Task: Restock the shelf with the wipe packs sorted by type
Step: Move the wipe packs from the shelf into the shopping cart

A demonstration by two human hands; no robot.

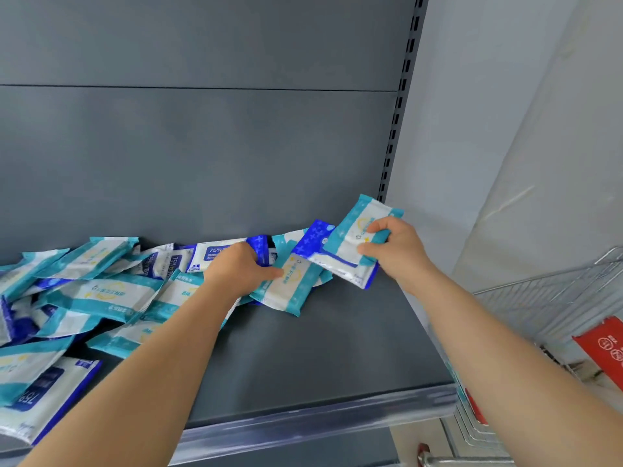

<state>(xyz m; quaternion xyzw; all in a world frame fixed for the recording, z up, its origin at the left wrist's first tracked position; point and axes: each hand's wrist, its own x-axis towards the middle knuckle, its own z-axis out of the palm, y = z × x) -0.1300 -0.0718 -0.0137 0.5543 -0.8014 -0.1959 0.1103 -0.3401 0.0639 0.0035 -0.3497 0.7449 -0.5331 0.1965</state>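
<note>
On the grey shelf (337, 348), toward its far right end, the right hand (394, 251) holds a teal pack (357, 224) tilted up off the board. Its fingers (379, 227) are curled over the pack's right edge and the thumb pinches from the near side, so the pack is clamped between them and sticks out to the left of the hand. Just beneath it lies a blue pack (313, 241), flat on the shelf and partly covered by the raised one.

Left of that, the left hand (236, 269) rests on the packs with its fingers bent downward at the edge of a blue-and-white 75% pack (215, 254). Its thumb stretches right onto the left end of a second teal pack (290, 288), which lies flat at a slant. Whether these fingers are actually clamped on either pack cannot be told.

Farther left, a jumbled heap of packs (101, 291), teal and blue mixed and overlapping, covers the left part of the shelf from far to near.

Right of the shelf stands a wire cart (553, 294) bearing a red sign (603, 345).
</note>
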